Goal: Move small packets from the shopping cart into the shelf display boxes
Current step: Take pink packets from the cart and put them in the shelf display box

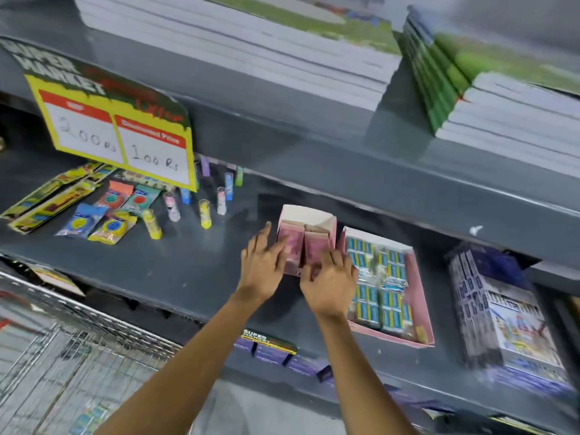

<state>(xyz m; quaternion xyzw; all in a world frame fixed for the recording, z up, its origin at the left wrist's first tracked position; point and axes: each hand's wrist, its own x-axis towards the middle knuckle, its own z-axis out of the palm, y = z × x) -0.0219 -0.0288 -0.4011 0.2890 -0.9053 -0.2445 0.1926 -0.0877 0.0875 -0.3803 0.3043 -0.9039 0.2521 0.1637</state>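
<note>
Nearest me the wire shopping cart looks almost emptied, and beyond it, left of the already full blue-packet box, my left hand and right hand press spread fingers onto pink packets in the small pink display box.

Your arms: two bare arms, coming in from 6 o'clock.
Sleeves: you have none showing.
Left hand: bare, no glove.
Right hand: bare, no glove, a bit blurry.
</note>
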